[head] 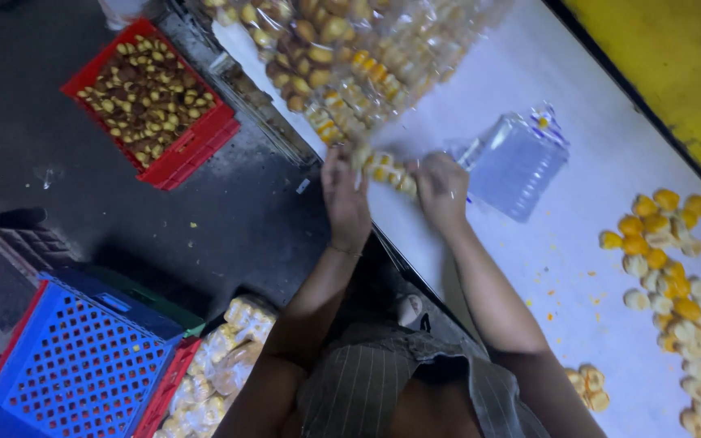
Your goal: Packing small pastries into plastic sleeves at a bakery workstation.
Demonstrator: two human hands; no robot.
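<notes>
1. Head view, the grip: you are holding a clear packet of small yellow-and-cream pastries between both hands at the near edge of the white table. Your left hand is closing its fingers around the packet's left end, and your right hand is pinching the right end, knuckles up.

2. Head view, the axis: the packet's long axis is running from one hand to the other, tilting slightly down toward the right hand. It is lying directly between the two grips, so neither hand is nearer; each is touching its own end.

3. Head view, what is lying beyond the grip: the heap of filled packets is sitting just past your fingers, its nearest packets almost touching the one you are holding. I cannot tell whether the held packet is fully apart from the heap.

4. Head view, to your right: a stack of empty clear plastic trays is resting just beside the right hand, and loose yellow and cream pastries are spreading further along the table, well apart from the grip.

5. Head view, to your left and below: a red crate of darker pastries is standing on the floor, and a blue crate is sitting near your left leg beside more bagged pastries.
</notes>
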